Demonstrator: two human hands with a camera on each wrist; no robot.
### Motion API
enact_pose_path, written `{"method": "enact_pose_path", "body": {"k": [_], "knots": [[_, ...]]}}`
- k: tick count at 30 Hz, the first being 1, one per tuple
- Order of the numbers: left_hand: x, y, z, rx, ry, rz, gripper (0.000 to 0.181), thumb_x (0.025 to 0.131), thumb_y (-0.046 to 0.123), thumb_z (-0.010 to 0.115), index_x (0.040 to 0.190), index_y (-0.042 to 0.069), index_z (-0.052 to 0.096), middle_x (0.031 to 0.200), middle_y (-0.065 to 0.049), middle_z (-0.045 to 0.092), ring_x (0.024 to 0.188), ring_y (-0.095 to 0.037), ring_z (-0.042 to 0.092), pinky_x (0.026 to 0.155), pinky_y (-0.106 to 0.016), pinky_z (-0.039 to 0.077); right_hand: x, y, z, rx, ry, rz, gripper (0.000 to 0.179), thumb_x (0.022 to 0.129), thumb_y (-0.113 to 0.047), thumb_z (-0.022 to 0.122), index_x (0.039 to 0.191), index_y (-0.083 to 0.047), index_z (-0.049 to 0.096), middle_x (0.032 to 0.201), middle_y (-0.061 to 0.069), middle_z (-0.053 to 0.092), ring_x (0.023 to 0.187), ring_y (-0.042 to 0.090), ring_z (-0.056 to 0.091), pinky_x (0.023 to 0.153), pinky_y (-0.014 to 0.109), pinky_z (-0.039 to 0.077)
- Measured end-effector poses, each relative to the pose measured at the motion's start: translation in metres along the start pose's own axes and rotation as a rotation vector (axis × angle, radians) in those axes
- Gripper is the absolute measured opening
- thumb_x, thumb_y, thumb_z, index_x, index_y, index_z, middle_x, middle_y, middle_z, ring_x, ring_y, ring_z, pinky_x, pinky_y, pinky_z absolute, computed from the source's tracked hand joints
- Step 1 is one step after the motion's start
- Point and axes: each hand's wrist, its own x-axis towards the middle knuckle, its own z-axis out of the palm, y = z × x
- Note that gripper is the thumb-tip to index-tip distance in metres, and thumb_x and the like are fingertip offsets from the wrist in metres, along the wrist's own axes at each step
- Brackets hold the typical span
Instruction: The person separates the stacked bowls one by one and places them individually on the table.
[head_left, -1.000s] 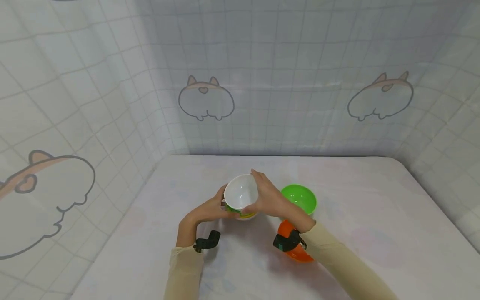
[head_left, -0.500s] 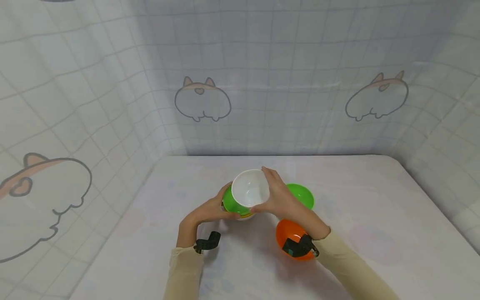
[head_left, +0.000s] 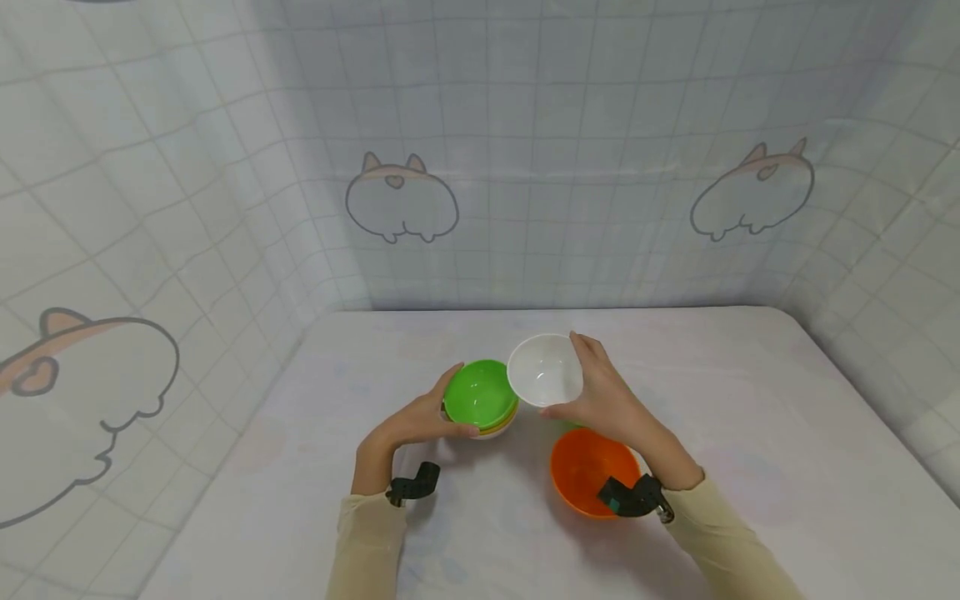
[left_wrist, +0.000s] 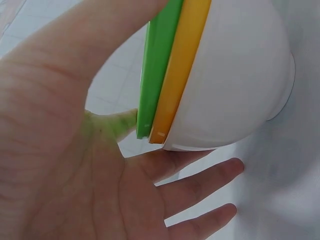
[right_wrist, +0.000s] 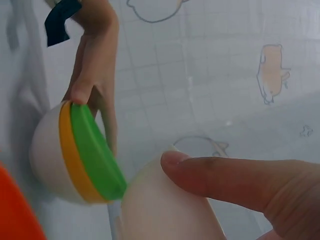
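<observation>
My left hand (head_left: 416, 419) grips a stack of nested bowls at its left side, thumb near the front and fingers behind. The stack has a green bowl (head_left: 480, 393) on top, a yellow bowl (right_wrist: 72, 155) under it and a white bowl (left_wrist: 240, 75) at the bottom, all slightly tilted. To the right of it, my right hand (head_left: 611, 404) holds another white bowl (head_left: 543, 372) by the rim, its inside facing the head camera. This bowl is raised above the table, and its left edge comes right up to the green rim.
An orange bowl (head_left: 588, 471) sits on the table below my right wrist, partly covered by the wrist camera (head_left: 633, 497). A sliver of a second green bowl (head_left: 573, 425) shows behind my right hand. The cloth-covered table (head_left: 450, 533) meets a curtain (head_left: 562, 233) at the back.
My right hand has lifted the white bowl off the stack and moved it right, uncovering the green bowl on top. The left hand keeps its hold and has hardly moved.
</observation>
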Motion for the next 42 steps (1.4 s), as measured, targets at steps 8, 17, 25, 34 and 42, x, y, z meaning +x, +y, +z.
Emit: {"method": "enact_pose_path", "body": {"k": [8,17,25,34,42], "knots": [[-0.001,0.005,0.001,0.020,0.002,-0.034,0.113,0.073,0.049,0.081,0.156,0.027,0.007,0.151,-0.015,0.034,0.136,-0.034,0.033,0.104,-0.057,0.030,-0.013,0.024,-0.017,-0.017,0.018,0.075,0.115,0.068,-0.030,0.089,0.149,0.008,0.018,0.151,0.025,0.021,0.127,0.044,0.037,0.097,0.061,0.037],[-0.001,0.005,0.000,0.023,0.014,-0.051,0.114,0.072,0.052,0.081,0.156,0.030,0.008,0.152,-0.012,0.032,0.136,-0.032,0.033,0.103,-0.057,0.031,-0.016,0.035,-0.032,-0.021,0.031,0.164,0.115,0.072,-0.031,0.086,0.149,0.010,0.012,0.149,0.032,0.017,0.128,0.048,0.033,0.097,0.064,0.035],[0.000,0.005,0.001,0.022,0.018,-0.050,0.114,0.072,0.051,0.081,0.156,0.030,0.007,0.151,-0.013,0.034,0.135,-0.033,0.035,0.103,-0.058,0.032,-0.020,0.041,-0.048,-0.036,0.048,0.178,0.117,0.073,-0.030,0.085,0.149,0.011,0.006,0.148,0.034,0.015,0.126,0.051,0.032,0.097,0.065,0.033],[0.000,0.005,0.001,0.028,0.013,-0.048,0.114,0.073,0.052,0.080,0.156,0.030,0.006,0.152,-0.012,0.032,0.136,-0.033,0.034,0.103,-0.058,0.032,-0.022,0.057,-0.070,-0.076,0.068,0.228,0.124,0.072,-0.033,0.085,0.149,0.011,-0.003,0.144,0.040,0.011,0.121,0.056,0.032,0.093,0.068,0.035],[0.000,0.006,0.001,0.015,0.004,-0.052,0.114,0.072,0.051,0.081,0.156,0.029,0.007,0.151,-0.012,0.033,0.135,-0.032,0.034,0.103,-0.058,0.032,-0.027,0.069,-0.084,-0.083,0.082,0.270,0.127,0.073,-0.031,0.085,0.148,0.010,-0.008,0.143,0.043,0.010,0.116,0.057,0.034,0.089,0.070,0.037]]}}
